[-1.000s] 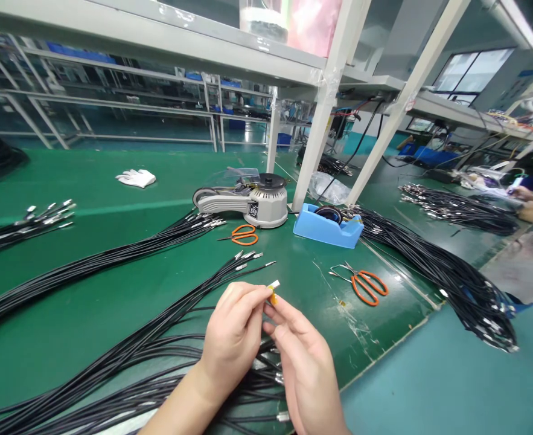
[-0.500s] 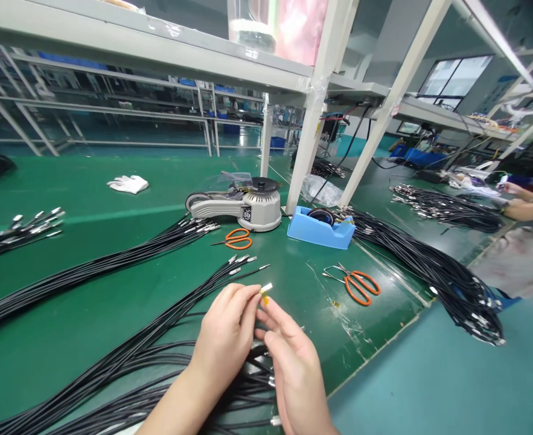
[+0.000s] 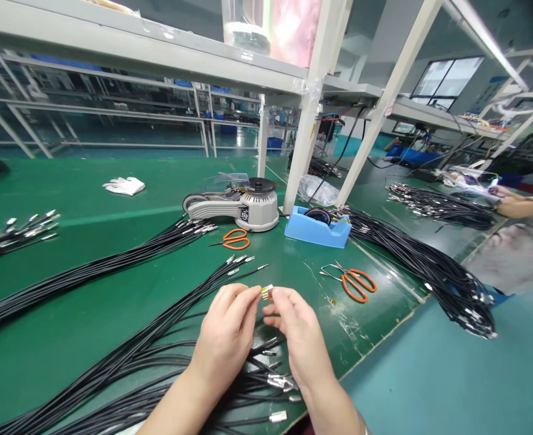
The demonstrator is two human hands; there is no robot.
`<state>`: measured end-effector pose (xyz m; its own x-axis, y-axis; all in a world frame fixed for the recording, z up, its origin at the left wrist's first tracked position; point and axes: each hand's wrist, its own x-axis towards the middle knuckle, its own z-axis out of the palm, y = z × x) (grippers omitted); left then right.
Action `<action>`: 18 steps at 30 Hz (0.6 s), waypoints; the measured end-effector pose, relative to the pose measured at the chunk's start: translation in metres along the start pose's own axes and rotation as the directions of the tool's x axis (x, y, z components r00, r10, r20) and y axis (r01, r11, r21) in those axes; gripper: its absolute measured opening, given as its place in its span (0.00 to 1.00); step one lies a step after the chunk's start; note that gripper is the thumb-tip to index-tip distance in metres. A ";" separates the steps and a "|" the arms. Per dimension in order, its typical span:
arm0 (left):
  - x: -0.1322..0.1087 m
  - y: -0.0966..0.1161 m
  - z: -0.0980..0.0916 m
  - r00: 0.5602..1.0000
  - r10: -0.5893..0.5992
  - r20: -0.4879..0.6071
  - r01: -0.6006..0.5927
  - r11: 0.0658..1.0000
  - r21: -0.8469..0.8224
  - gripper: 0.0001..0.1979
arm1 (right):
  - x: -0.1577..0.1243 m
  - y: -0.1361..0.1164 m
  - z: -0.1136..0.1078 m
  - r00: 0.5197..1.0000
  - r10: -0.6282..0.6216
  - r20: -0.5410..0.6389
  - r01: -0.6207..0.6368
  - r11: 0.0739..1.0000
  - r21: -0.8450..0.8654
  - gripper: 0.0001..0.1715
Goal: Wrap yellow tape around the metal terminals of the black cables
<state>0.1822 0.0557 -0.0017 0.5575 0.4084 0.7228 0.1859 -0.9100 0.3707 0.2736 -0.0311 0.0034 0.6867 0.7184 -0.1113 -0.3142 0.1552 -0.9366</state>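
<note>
My left hand (image 3: 227, 329) is closed in a pinch on a small metal cable connector (image 3: 267, 292), which has yellow tape on it. At the connector's other side, the thumb and fingertips of my right hand (image 3: 300, 323) are pinched against it. Whatever cable runs back from the connector is hidden by my left hand. Beneath both hands lie loose black cables (image 3: 166, 362) with silvery connector ends, some poking out under my right hand. A further bundle of black cables (image 3: 180, 299) stretches up from the lower left, its tips just beyond my left hand.
A grey tape dispenser machine (image 3: 257, 208) and a blue tape holder (image 3: 315, 229) stand ahead. Orange-handled scissors (image 3: 236, 239) and orange-handled snips (image 3: 357, 284) lie nearby. A white glove (image 3: 124, 186) is at back left. Shelf posts (image 3: 300, 133) rise behind. A person's arm (image 3: 526, 206) shows at right.
My right hand has turned and moved up, its thumb and fingers now on the connector. The yellow tape tail that stood out is now against the connector. The view has shifted slightly.
</note>
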 end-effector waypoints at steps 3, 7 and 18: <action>0.001 0.000 -0.001 1.000 -0.001 0.010 0.001 1.000 -0.012 0.08 | 0.013 -0.004 0.002 1.000 0.005 0.020 -0.006 1.000 0.010 0.16; 0.006 -0.003 -0.009 0.989 -0.095 0.115 0.101 0.994 -0.051 0.05 | 0.022 -0.005 -0.001 0.996 -0.077 0.044 0.080 0.995 -0.059 0.13; 0.004 -0.004 -0.005 0.999 -0.041 0.027 0.043 0.998 -0.053 0.07 | 0.013 -0.005 -0.001 0.997 -0.081 0.016 0.082 0.995 -0.062 0.16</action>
<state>0.1798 0.0613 0.0028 0.5713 0.4433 0.6907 0.1661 -0.8866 0.4317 0.2853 -0.0230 0.0065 0.6995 0.7140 -0.0299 -0.2160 0.1713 -0.9612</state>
